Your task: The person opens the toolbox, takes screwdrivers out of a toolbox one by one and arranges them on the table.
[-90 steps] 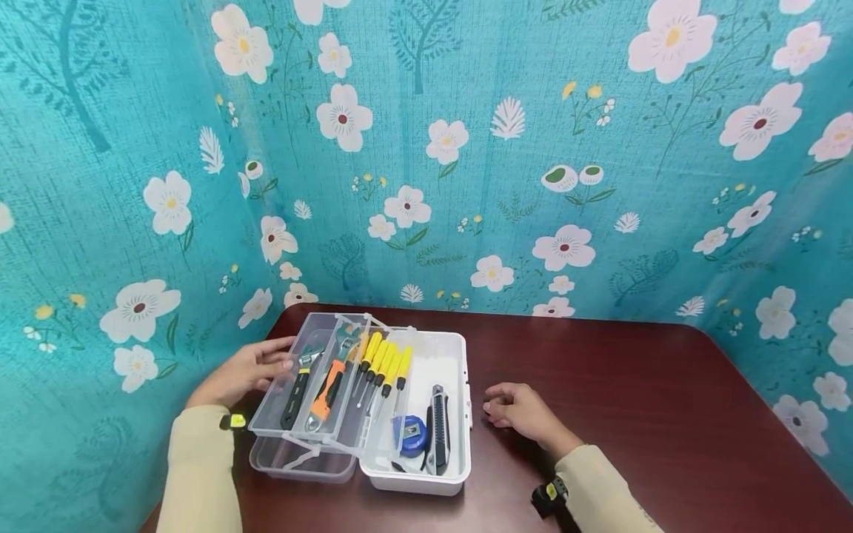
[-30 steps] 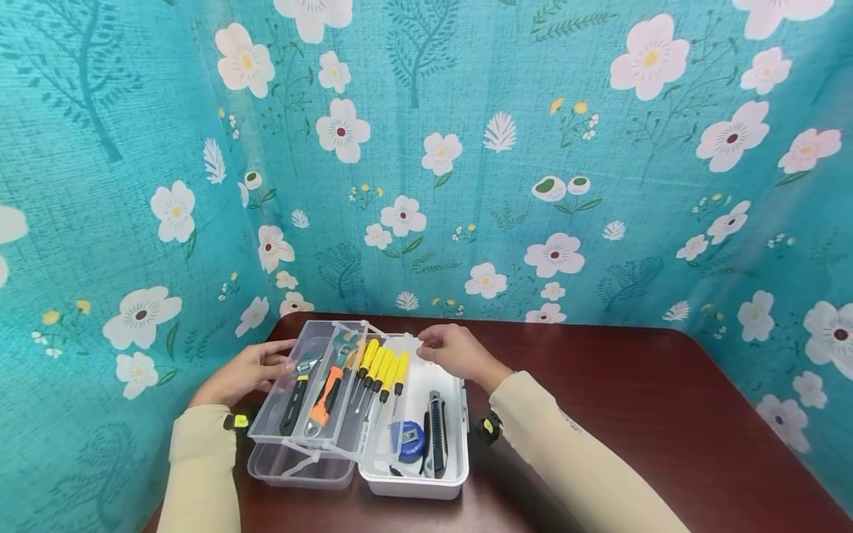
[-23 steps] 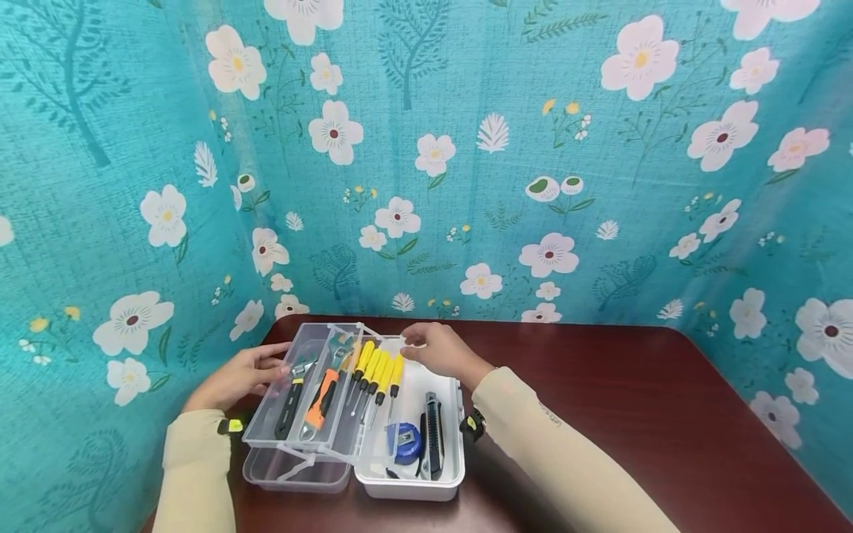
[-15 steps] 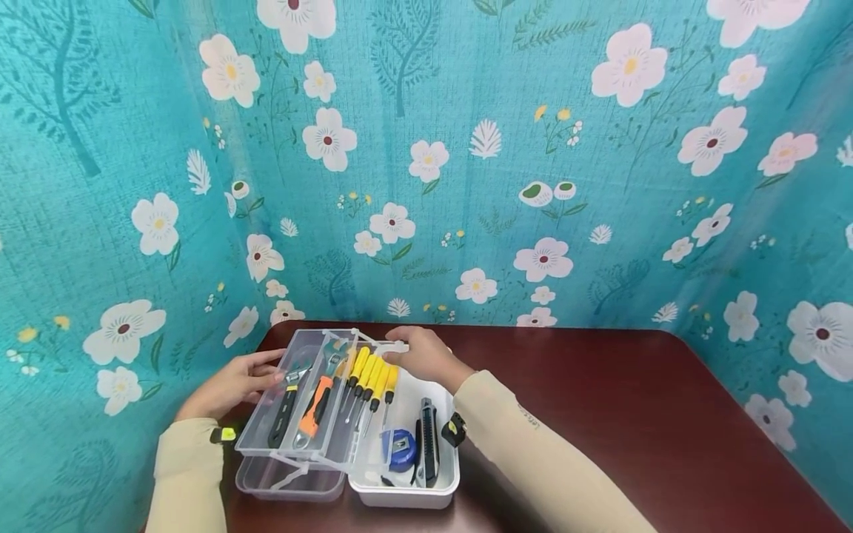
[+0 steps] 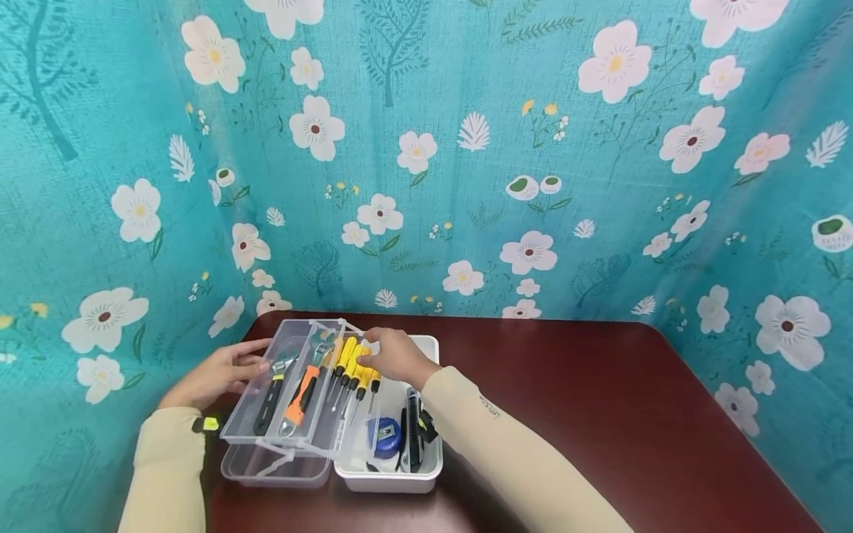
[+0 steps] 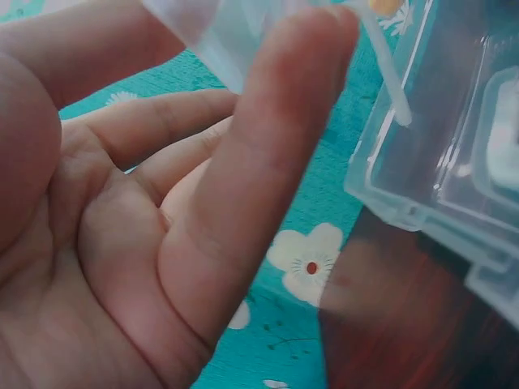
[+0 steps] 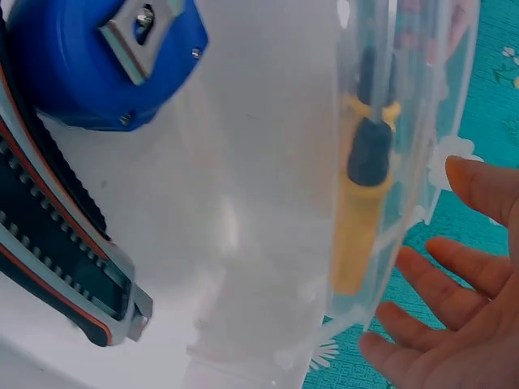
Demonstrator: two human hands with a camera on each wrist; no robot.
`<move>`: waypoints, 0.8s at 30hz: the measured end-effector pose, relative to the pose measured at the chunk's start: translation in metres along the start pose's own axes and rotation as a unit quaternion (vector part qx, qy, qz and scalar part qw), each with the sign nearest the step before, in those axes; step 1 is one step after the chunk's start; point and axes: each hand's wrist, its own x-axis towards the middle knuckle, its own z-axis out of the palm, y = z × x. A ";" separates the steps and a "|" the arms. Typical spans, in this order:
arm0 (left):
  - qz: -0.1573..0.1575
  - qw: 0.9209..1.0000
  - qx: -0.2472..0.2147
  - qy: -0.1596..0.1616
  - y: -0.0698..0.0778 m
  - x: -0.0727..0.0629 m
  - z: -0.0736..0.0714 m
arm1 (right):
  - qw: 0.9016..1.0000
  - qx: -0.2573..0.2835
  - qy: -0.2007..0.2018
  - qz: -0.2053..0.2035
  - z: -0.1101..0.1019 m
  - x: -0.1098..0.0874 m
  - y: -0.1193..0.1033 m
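Observation:
My left hand (image 5: 223,372) holds the outer left side of the raised clear tray (image 5: 238,423); in the left wrist view, fingers lie around its plastic corner. My right hand (image 5: 398,357) is at the back of the white toolbox (image 5: 388,484), its fingertips over the yellow handles of several screwdrivers (image 5: 347,355). In the right wrist view its fingers are spread beside the tray wall, with a screwdriver (image 7: 357,235) seen through the plastic. Also in the tray are a black-handled adjustable wrench (image 5: 269,406) and an orange-and-black tool (image 5: 303,392).
A blue tape measure (image 5: 385,438) and a grey-black utility knife (image 5: 414,429) lie in the toolbox bottom. A second clear tray (image 5: 233,468) sits lower at the left. The dark red table (image 5: 566,414) meets a flowered teal curtain (image 5: 480,185) behind and at both sides.
My right hand has moved from the table beside the toolbox to its back edge, then left over the screwdriver handles. The left hand stays at the tray. The view shifts slightly.

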 end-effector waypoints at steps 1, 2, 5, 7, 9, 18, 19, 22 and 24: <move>0.002 1.000 -0.002 0.003 0.001 0.002 -0.001 | 1.000 -0.001 0.005 0.000 -0.001 0.001 -0.001; 0.000 1.000 -0.005 0.006 0.002 0.003 -0.001 | 1.000 -0.002 0.008 0.000 -0.002 0.001 -0.001; -0.007 1.000 -0.018 0.008 -0.001 0.005 -0.002 | 1.000 -0.001 0.006 0.000 0.000 0.000 -0.003; -0.009 1.000 -0.029 0.008 -0.004 0.003 -0.002 | 1.000 -0.006 0.001 -0.001 0.002 -0.002 -0.003; -0.008 0.999 -0.042 0.007 -0.007 0.001 0.000 | 1.000 -0.013 -0.003 -0.002 0.005 -0.004 -0.003; -0.024 0.999 -0.041 0.027 -0.011 -0.002 0.005 | 0.998 -0.050 -0.008 -0.023 0.012 0.001 0.000; -0.026 0.999 -0.041 0.026 -0.010 -0.002 0.005 | 0.998 -0.054 -0.008 -0.022 0.012 0.002 0.000; -0.029 0.998 -0.044 0.015 -0.006 -0.002 0.004 | 0.997 -0.072 -0.011 -0.022 0.012 0.005 -0.001; -0.023 0.999 -0.045 0.006 -0.001 -0.002 0.000 | 0.995 -0.095 -0.013 -0.025 0.013 0.009 -0.004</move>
